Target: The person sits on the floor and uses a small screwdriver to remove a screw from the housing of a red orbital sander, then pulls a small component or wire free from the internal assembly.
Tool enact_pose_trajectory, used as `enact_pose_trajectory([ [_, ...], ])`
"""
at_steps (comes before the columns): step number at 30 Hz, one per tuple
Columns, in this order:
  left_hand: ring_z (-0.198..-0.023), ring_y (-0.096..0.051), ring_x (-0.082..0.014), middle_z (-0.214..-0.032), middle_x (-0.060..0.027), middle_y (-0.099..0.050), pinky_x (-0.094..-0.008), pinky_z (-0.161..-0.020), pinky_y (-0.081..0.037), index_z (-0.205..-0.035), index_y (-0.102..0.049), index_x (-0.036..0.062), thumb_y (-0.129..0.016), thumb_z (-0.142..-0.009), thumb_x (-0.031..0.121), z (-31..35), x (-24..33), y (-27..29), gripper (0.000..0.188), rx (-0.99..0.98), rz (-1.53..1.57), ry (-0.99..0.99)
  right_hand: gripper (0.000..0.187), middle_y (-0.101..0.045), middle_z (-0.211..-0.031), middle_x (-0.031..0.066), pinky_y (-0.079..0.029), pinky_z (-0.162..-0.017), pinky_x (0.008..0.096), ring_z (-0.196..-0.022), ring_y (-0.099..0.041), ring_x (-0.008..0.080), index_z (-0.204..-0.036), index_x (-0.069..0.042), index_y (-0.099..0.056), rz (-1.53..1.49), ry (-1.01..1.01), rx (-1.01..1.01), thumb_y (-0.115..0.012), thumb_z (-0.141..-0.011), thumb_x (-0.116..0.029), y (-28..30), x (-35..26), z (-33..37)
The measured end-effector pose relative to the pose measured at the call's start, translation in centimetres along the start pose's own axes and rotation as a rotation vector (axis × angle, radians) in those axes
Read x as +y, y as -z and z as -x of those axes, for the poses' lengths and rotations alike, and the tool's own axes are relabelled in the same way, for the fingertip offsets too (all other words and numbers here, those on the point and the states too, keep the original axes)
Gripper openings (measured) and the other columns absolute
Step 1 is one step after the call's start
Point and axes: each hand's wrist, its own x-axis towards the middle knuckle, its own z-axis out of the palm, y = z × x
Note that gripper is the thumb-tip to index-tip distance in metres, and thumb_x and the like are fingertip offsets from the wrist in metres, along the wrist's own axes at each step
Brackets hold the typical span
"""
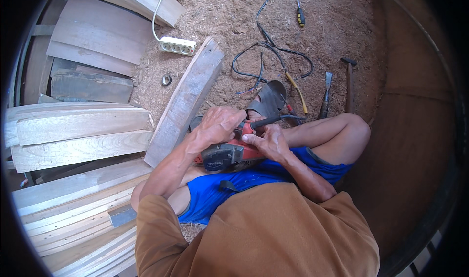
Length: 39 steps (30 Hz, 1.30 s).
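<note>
A red and black electric planer (pixel 222 156) lies across my lap, over my blue shorts. My right hand (pixel 269 143) is closed round its red handle end, the thumb pressed on the housing. From that end comes a black cord sleeve (pixel 266 121). Above the planer's left part, my left hand (pixel 221 122) is closed, with fingertips pinched together close to the handle. Whatever those fingers pinch is hidden by the hand. Just beyond my hands shows a sandalled foot (pixel 267 97).
A thick timber (pixel 188 96) lies left of my hands, near a power strip (pixel 177 46) and a tape roll (pixel 166 80). Stacked boards (pixel 83 123) fill the left. On the sawdust floor are a black cable (pixel 266 42), screwdriver (pixel 300 18), chisel (pixel 326 94) and hammer (pixel 350 84).
</note>
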Motion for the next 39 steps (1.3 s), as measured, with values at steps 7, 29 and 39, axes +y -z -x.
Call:
enact_pose_trajectory([
  [7, -0.085, -0.069, -0.0382, -0.083, -0.0133, -0.068, -0.0517, -0.073, -0.054, -0.088, -0.058, 0.0064, -0.079, -0.063, 0.007, 0.7, 0.6, 0.1, 0.033, 0.089, -0.05, 0.015, 0.052, -0.077, -0.107, 0.012, -0.057, -0.086, 0.0369, -0.099, -0.068, 0.0165, -0.127, 0.005, -0.068, 0.149, 0.106, 0.021, -0.087, -0.088, -0.024, -0.6, 0.8, 0.6],
  [29, -0.099, -0.067, -0.0324, -0.097, -0.0066, -0.068, -0.0465, -0.082, -0.052, -0.115, -0.069, 0.0116, -0.081, -0.064, 0.008, 2.7, 1.4, 0.0, 0.052, 0.08, -0.046, -0.106, 0.037, -0.074, -0.116, 0.0116, -0.052, -0.101, 0.0346, -0.109, -0.065, 0.0176, -0.132, 0.004, -0.068, 0.012, 0.272, 0.012, -0.053, -0.111, -0.022, -0.7, 0.7, 2.7],
  [39, -0.093, -0.066, -0.0343, -0.093, -0.0094, -0.066, -0.0479, -0.08, -0.051, -0.105, -0.066, 0.0094, -0.078, -0.067, 0.008, 2.4, 1.9, -0.5, 0.04, 0.1, -0.056, -0.083, 0.041, -0.071, -0.11, 0.0044, -0.053, -0.092, 0.027, -0.099, -0.063, 0.0072, -0.142, 0.004, -0.061, -0.255, 0.021, -0.089, -0.053, -0.111, -0.024, 0.9, 2.9, 2.9],
])
